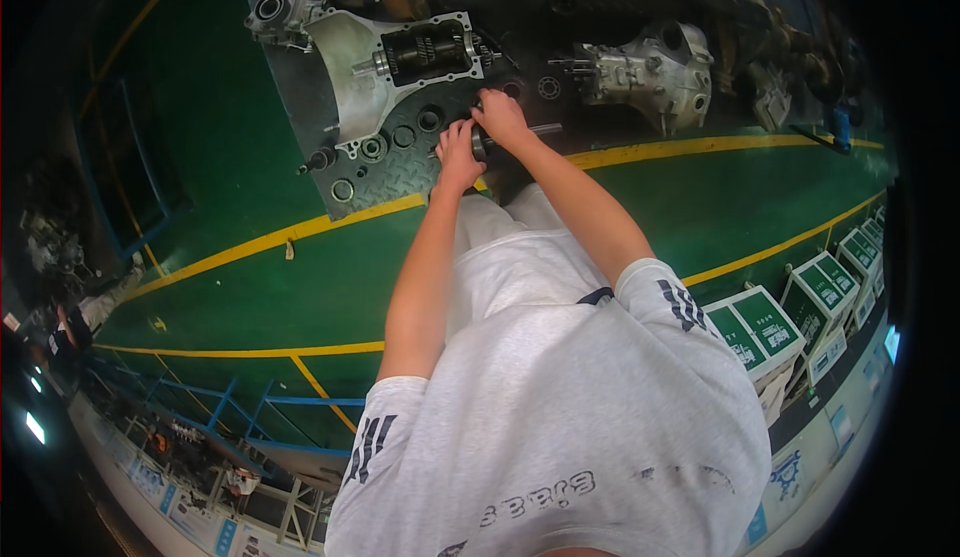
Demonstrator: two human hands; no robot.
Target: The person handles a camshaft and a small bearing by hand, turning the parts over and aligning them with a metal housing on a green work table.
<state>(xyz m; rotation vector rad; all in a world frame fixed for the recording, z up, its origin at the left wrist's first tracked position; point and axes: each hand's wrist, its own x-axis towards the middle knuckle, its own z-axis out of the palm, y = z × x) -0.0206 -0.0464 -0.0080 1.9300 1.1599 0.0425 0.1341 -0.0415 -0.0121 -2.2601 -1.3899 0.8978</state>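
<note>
A metal gear shaft (546, 129) lies across the near edge of the bench, its bare end pointing right. My left hand (460, 159) is closed round the shaft's left part, where a dark gear (480, 144) shows between my hands. Just beyond it, my right hand (502, 117) has its fingers bent in a pinch; what they hold, if anything, is hidden under them. Several metal rings lie to the left, among them a dark ring (430, 119) and a bearing (373, 148). Past my hands sits an opened gearbox housing (345, 67) with gears inside.
A second gearbox (650, 77) stands at the right on the dark bench. A flat bearing (548, 88) lies between the housings, and a short splined part (318, 161) sits near the left edge. Green-and-white boxes (755, 329) line the right side; another person (72, 342) is far left.
</note>
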